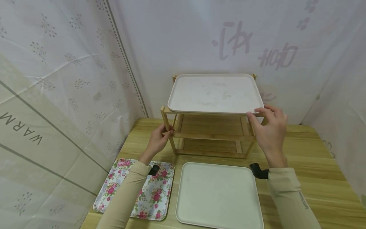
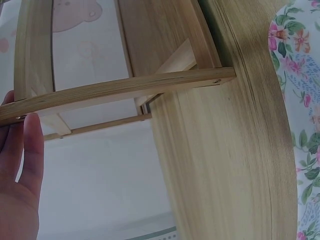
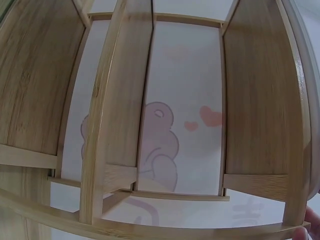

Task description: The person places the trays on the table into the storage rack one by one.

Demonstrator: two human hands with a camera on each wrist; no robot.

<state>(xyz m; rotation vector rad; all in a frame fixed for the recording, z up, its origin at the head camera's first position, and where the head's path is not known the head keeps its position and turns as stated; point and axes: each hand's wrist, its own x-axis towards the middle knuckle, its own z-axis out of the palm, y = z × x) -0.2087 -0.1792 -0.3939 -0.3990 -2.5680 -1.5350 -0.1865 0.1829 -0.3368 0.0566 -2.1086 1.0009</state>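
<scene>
A three-tier wooden rack (image 1: 211, 137) stands on the table, its shelves open at the front. My left hand (image 1: 159, 140) grips the rack's left front post near the middle shelf; the left wrist view shows a finger (image 2: 33, 132) against the wood. On the top tier lies a white rectangular tray (image 1: 214, 93). My right hand (image 1: 271, 127) pinches that tray's front right corner, beside the top of the right post. In the right wrist view only fingertips (image 3: 301, 233) show at the post's end, and most of the hand is out of frame.
In front of the rack a plain pale tray (image 1: 218, 195) lies on the wooden table (image 1: 311, 165). Left of it is a floral tray (image 1: 155, 190), partly under my left forearm. Printed fabric (image 1: 200, 38) hangs behind and at both sides.
</scene>
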